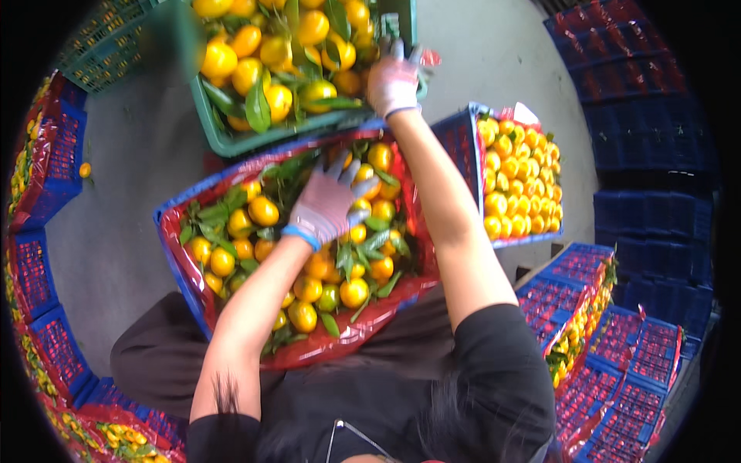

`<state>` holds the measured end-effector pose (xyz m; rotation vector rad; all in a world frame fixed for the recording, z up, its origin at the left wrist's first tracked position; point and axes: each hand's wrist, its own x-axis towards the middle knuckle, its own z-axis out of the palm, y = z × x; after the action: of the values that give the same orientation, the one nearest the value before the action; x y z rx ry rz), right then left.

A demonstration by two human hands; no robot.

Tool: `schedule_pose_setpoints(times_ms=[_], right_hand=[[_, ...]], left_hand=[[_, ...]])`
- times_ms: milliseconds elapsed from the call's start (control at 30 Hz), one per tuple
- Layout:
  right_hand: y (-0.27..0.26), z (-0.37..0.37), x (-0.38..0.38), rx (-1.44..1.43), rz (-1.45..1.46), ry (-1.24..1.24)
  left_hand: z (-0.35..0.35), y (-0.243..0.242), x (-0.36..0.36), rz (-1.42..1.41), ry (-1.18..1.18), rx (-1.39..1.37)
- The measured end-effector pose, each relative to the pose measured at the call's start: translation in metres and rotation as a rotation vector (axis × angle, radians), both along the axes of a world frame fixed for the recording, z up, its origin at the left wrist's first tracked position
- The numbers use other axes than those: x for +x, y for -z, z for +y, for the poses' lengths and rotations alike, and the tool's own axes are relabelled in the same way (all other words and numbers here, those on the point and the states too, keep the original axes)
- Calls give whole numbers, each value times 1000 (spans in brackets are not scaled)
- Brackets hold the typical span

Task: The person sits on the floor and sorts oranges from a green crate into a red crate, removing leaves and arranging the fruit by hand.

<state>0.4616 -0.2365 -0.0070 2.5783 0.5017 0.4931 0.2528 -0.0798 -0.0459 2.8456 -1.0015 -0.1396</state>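
A blue plastic crate lined with red plastic film stands before me, holding loose mandarins with green leaves. My left hand, in a pale knit glove with a blue cuff, lies on the fruit near the crate's far middle, fingers spread; whether it grips a fruit is hidden. Beyond stands a green plastic crate, full of larger-looking yellow-orange citrus fruit with leaves. My right hand, gloved too, is at that crate's right side, fingers reaching over its edge. What lies under its palm cannot be made out.
At the right stands a blue crate of neatly rowed mandarins. Stacked blue crates line the far right, with more filled crates at the lower right. Lined crates curve along the left. One mandarin lies on the grey floor.
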Motion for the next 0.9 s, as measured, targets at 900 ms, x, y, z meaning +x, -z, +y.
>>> schedule_pose_setpoints(times_ms=[900], right_hand=[[-81, -109, -304, 1019, 729, 311]], left_hand=[[-47, -10, -26, -54, 49, -96]])
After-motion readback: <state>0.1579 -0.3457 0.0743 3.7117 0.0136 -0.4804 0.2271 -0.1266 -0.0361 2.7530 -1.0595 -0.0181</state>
